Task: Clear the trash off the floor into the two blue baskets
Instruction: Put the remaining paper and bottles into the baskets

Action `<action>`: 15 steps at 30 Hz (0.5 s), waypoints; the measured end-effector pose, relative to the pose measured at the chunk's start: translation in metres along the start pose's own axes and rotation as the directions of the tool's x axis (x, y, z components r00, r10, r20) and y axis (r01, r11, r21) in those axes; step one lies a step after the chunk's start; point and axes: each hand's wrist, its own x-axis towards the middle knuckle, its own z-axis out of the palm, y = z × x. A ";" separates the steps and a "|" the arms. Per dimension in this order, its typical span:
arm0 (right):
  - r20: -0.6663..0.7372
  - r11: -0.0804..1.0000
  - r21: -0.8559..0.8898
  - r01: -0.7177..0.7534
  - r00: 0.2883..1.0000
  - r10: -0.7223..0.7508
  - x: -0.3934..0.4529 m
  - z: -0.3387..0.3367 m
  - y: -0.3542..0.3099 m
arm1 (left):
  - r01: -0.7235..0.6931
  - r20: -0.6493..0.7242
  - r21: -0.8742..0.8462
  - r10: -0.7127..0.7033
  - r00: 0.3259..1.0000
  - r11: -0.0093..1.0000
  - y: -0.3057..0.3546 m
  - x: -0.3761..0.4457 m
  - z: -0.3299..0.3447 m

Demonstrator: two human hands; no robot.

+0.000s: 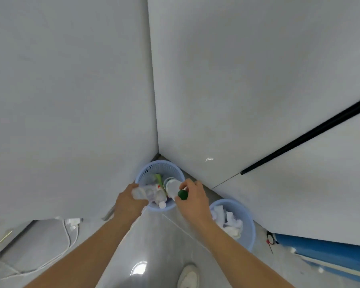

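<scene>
Our shoe [188, 276] stood on the floor [154, 246]; above the corner basket [158, 166] our right hand [192, 197] gripped a green-capped bottle [175, 189], our left hand [129, 201] another (paper filled the second basket [246, 220]), poised for dropping.

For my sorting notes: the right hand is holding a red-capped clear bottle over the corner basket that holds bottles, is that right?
Not quite: the head view shows the cap is green. The right hand does hold the clear bottle over the corner basket.
</scene>
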 end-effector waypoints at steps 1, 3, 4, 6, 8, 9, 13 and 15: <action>0.007 1.000 0.011 0.004 1.000 -0.004 0.019 0.018 0.012 | 0.006 -0.021 -0.014 -0.006 1.000 1.000 -0.014 0.027 0.014; 0.047 1.000 0.027 0.008 0.999 -0.009 0.054 0.052 0.032 | -0.008 -0.056 -0.024 0.007 0.998 1.000 -0.042 0.075 0.039; 0.064 1.000 0.029 0.008 0.998 -0.010 0.068 0.068 0.040 | -0.024 -0.069 -0.022 0.022 0.997 0.999 -0.056 0.097 0.051; 0.067 1.000 0.007 0.020 0.998 -0.020 0.091 0.095 0.056 | -0.036 -0.079 -0.008 0.035 0.996 0.999 -0.068 0.126 0.069; 0.079 0.999 -0.002 0.036 0.996 -0.036 0.112 0.117 0.072 | -0.014 -0.057 -0.020 0.013 0.998 1.000 -0.078 0.145 0.083; 0.093 0.999 0.000 0.039 0.995 -0.038 0.121 0.125 0.078 | -0.012 -0.036 -0.035 0.011 0.999 0.999 -0.083 0.152 0.086; 0.143 1.000 0.007 0.005 0.990 -0.006 0.128 0.143 0.090 | -0.063 0.038 -0.145 0.069 0.997 0.987 -0.100 0.143 0.078; 0.148 0.999 -0.043 0.019 0.989 -0.012 0.109 0.140 0.085 | -0.055 0.057 -0.174 0.066 0.996 0.983 -0.107 0.118 0.063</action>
